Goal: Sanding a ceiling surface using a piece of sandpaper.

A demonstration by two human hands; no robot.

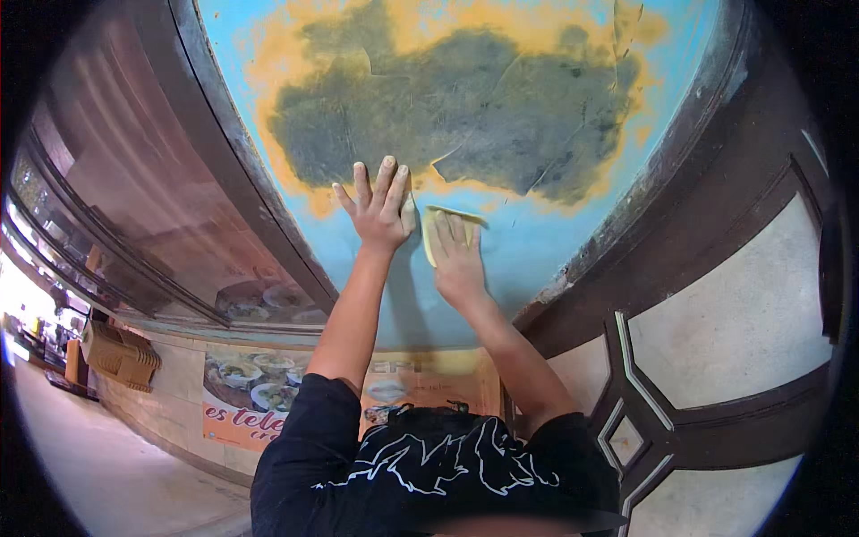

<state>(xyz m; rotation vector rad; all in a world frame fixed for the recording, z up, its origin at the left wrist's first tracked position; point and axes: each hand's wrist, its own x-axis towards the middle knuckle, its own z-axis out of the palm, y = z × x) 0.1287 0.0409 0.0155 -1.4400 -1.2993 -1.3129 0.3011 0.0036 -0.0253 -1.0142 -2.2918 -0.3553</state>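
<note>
A light blue painted wall panel (358,277) fills the upper middle, with a worn dark grey patch (447,107) on it edged in orange-yellow. My left hand (380,210) lies flat against the panel at the patch's lower edge, fingers spread and dusty, holding nothing. Just to its right and slightly lower, my right hand (458,259) presses a folded yellow sheet of sandpaper (433,234) onto the blue paint. The fingers lie over the sheet, and its upper edge is slightly blurred. Cracks and a lifted flake of paint (447,164) show near the patch's lower rim.
Dark brown wooden frames (255,179) border the panel on both sides. To the left is a glossy reflecting pane (125,134). A food poster (242,385) hangs below, near a tan plastic box (121,355). Brown lattice with pale panels (734,304) stands at right.
</note>
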